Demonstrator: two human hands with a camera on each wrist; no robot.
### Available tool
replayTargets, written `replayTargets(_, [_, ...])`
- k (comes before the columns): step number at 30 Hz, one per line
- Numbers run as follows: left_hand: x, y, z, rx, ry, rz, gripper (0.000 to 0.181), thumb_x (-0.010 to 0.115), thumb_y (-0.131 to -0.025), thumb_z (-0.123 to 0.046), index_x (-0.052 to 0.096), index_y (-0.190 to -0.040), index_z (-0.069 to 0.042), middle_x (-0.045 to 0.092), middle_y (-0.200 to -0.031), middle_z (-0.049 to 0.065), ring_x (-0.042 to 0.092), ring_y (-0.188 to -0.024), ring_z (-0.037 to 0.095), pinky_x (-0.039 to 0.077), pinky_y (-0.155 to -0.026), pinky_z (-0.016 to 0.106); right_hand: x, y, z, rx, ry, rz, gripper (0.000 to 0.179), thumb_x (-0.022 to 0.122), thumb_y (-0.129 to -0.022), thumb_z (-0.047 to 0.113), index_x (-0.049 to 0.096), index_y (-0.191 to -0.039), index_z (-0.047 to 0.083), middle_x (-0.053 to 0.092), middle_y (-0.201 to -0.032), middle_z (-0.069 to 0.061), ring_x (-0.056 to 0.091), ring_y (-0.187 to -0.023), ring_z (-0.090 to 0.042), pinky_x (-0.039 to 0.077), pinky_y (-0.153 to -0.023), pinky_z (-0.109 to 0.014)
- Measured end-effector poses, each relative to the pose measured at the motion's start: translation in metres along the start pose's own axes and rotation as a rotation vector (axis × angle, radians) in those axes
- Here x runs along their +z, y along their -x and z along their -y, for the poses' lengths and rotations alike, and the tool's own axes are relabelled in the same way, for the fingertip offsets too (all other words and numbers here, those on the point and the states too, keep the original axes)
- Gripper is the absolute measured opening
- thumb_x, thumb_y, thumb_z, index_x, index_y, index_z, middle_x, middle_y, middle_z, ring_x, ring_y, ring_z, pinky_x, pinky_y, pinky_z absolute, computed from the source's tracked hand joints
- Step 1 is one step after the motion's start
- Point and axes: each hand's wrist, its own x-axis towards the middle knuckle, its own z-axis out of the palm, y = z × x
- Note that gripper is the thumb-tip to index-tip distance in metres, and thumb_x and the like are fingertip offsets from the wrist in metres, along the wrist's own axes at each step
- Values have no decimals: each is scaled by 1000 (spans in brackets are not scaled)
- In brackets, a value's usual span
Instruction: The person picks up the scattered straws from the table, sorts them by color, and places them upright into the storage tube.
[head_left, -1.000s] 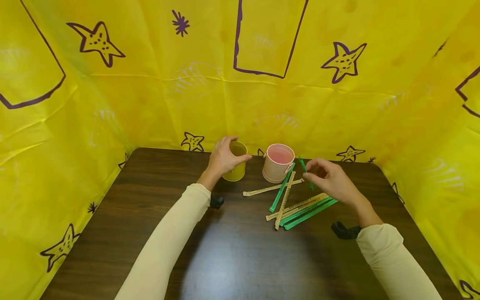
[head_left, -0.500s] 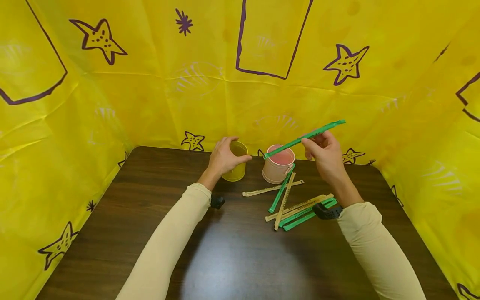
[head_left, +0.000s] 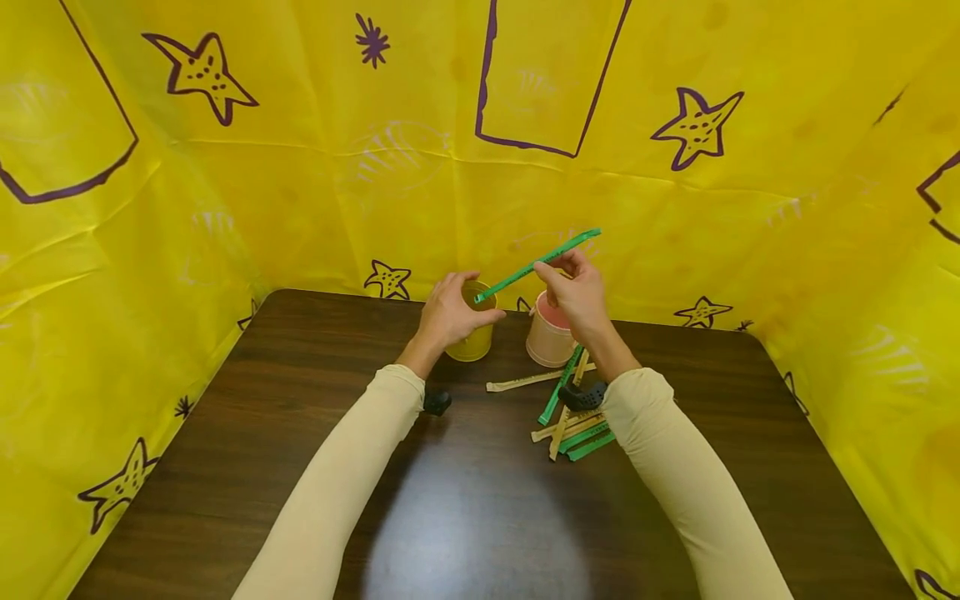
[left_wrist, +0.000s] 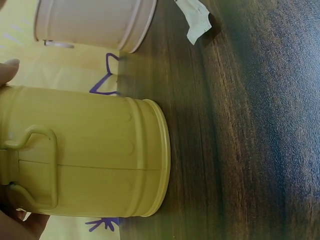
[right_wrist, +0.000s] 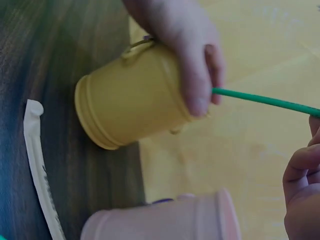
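Note:
My left hand (head_left: 452, 317) holds the small yellow metal bucket (head_left: 472, 345) near its rim, thumb in front and fingers at the back. The bucket stands upright on the table, and its side handle (left_wrist: 50, 165) shows in the left wrist view. In my right hand (head_left: 583, 298) a green paper-wrapped straw (head_left: 521, 272) is pinched between thumb and fingers. That straw slants down to the left, its lower end at the yellow bucket's mouth. Below my right hand stands a pale pink bucket (head_left: 546, 343), partly covered by that hand.
Several wrapped straws, both green (head_left: 558, 392) and beige (head_left: 517, 383), lie in a loose pile before the pink bucket, partly under my right forearm. The dark wooden table (head_left: 465, 500) meets a yellow patterned cloth (head_left: 300, 208) at its back and sides.
My right hand has lifted the green straw from beside the pile and carried it left, over the pink bucket to the yellow one. The left hand stays in place on the yellow bucket.

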Motion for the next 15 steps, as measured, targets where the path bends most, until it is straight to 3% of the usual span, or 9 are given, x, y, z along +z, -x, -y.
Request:
replayTargets(7, [-2,0,1,15,1,-16,89,80,-76,-64,51,-148,-21,55,-144,4,49,-131,29,45,-106,50,24,-7,-21,45,132,53,12,72,-96,18,61,-99,16,63,-93,5,42,-50,-6,37,-49,-18])
replayTargets(15, [1,0,2,21,8,-13,88,80,-77,-62,50,-148,-21,54,-143,5,50,-124,30,46,-100,49,33,-5,-30,64,190,93,24,71,-97,21,59,-111,7,63,-100,4,45,-52,-5,38,-50,-18])
